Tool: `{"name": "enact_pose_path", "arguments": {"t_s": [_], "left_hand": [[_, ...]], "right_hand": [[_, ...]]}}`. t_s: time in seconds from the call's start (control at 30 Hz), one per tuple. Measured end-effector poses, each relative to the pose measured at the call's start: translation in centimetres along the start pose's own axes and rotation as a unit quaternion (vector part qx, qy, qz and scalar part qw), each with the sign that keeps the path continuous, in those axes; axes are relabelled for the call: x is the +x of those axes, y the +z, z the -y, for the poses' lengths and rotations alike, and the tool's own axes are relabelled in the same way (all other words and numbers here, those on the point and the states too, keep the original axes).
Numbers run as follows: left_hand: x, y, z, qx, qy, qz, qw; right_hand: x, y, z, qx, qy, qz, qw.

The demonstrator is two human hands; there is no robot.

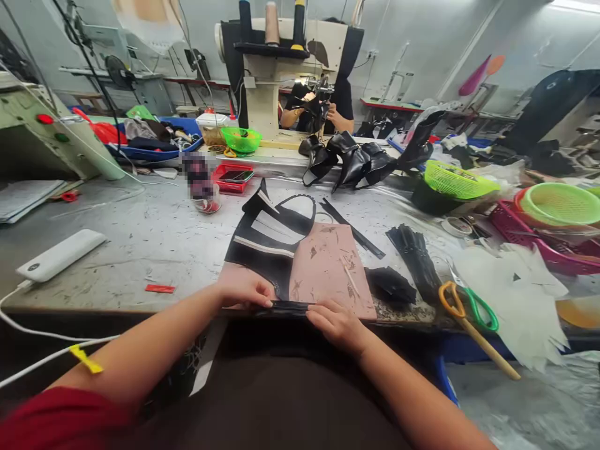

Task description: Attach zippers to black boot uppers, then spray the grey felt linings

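At the table's front edge, a narrow black strip [289,306] with lengthwise folds or lines stretches between my hands. My left hand [247,292] pinches its left end between thumb and fingers. The fingers of my right hand [338,324] are closed over its right end, the thumb hidden. Just beyond lies a pinkish board [328,262] with dark smears. Black shoe upper pieces [255,256] with white strips and a white-lined curved part rest on its left side. Two thin black strips [354,229] lie behind the board.
Right of the board are a folded black piece [391,284], a bundle of black strips [415,253], scissors [462,300] and a wooden-handled tool [490,350]. A white power bank [60,255] sits left. Black boots [349,162] stand behind; a co-worker [344,103] sits beyond the sewing machine.
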State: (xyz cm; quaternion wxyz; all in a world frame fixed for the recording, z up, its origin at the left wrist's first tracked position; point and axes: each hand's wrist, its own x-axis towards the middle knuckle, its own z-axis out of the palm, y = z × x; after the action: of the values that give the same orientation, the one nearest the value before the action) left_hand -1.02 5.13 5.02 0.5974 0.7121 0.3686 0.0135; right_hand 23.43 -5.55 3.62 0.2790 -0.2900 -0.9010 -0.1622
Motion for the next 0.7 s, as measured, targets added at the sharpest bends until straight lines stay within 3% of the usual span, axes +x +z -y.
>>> {"name": "enact_pose_path", "arguments": {"t_s": [0.1,0.27,0.37,0.5,0.6,0.7], "left_hand": [[0.0,-0.7,0.3,-0.013,-0.013,0.035,0.999],[0.4,-0.2,0.9,-0.003,-0.002,0.03,1.0],[0.3,0.6,1.2,0.011,0.011,-0.007,1.0],[0.0,1.6,1.3,0.034,0.028,-0.07,0.997],[-0.2,2.1,1.3,0.065,0.031,-0.123,0.99],[-0.4,2.7,1.2,0.11,0.037,-0.184,0.976]], "right_hand": [[-0.5,1.1,0.2,-0.001,0.012,0.021,1.0],[-1.1,1.7,0.7,-0.012,0.085,0.047,0.995],[-2.0,1.6,-0.1,-0.066,0.197,0.044,0.977],[-3.6,1.4,-3.9,-0.182,0.362,0.07,0.912],[-3.4,0.8,-7.1,-0.186,0.395,0.136,0.889],[-1.5,0.0,-7.5,-0.189,0.386,0.119,0.895]]}}
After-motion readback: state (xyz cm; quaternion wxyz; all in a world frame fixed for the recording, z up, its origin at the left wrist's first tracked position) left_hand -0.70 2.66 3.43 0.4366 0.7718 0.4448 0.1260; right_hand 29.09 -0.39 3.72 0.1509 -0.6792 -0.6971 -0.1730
